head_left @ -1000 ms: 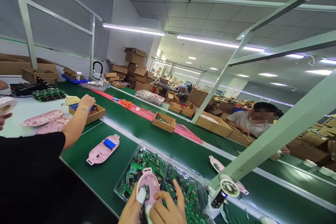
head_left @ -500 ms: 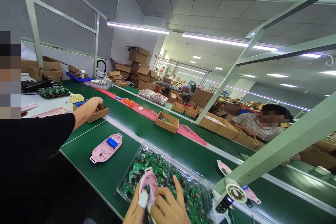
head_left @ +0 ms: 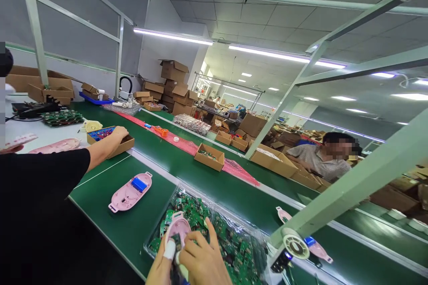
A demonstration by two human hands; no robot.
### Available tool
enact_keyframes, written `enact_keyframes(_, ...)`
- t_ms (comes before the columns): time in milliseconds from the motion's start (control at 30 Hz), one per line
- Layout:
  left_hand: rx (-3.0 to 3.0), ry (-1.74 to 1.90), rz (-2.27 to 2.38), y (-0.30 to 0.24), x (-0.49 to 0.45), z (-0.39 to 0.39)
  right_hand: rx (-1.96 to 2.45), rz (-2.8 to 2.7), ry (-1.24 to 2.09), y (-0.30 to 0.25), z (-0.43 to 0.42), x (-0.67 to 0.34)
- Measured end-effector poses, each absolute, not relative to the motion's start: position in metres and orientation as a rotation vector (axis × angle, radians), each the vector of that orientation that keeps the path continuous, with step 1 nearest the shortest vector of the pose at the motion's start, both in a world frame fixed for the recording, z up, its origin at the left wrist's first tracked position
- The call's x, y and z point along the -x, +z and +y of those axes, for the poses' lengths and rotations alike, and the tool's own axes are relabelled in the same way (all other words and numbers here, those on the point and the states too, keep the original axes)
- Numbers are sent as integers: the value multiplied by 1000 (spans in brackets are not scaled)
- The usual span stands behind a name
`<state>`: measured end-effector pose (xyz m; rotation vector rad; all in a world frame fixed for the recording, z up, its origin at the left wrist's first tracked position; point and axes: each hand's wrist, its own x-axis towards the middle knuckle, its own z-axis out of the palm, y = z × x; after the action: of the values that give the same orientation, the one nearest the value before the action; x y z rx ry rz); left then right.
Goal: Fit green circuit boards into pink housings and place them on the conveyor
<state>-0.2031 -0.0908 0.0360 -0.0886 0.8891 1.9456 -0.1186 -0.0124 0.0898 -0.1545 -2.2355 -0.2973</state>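
Note:
At the bottom edge my left hand (head_left: pixel 160 263), with white tape on a fingertip, holds a pink plastic shell (head_left: pixel 175 228) upright over a clear tray of green circuit boards (head_left: pixel 230 240). My right hand (head_left: pixel 203 260) is closed against the front of the shell, fingers curled onto a small green board there. Another pink shell with a blue battery (head_left: pixel 129 190) lies flat on the green belt (head_left: pixel 133 227) to the left.
A co-worker in a black sleeve (head_left: pixel 40 178) at left reaches into a cardboard box (head_left: pixel 115 140). Another person (head_left: pixel 321 160) sits across the line. A fan part on a metal post (head_left: pixel 294 246), small boxes (head_left: pixel 209 156) and a red strip (head_left: pixel 187 144) lie along the belt.
My hands and the pink shell have shifted slightly left and down. The co-worker's hand stays in the box. The camera has tilted a little.

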Motion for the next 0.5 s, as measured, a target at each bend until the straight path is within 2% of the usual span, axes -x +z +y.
enact_keyframes(67, 121, 1946, 878, 44, 216, -82, 281, -2181, -179, 82, -4, 116)
enact_keyframes(133, 159, 1957, 879, 57, 230, -71, 535, -2142, 156, 67, 7, 111)
enact_keyframes(200, 164, 1976, 863, 70, 243, -58, 765, -2010, 800, 51, 18, 109)
enact_keyframes(267, 118, 1977, 812, 80, 252, -47, 782, -1721, 1527, 38, 27, 113)
enact_keyframes(333, 68, 1980, 720, 82, 260, -40, 795, -1402, 1970, 34, 37, 119)
enact_keyframes(400, 135, 2017, 703, 75, 271, -41, 912, -1193, 2054, 40, 53, 121)
enact_keyframes(500, 362, 2027, 853, 49, 294, -55, 1047, -1050, 1880, 58, 97, 113)
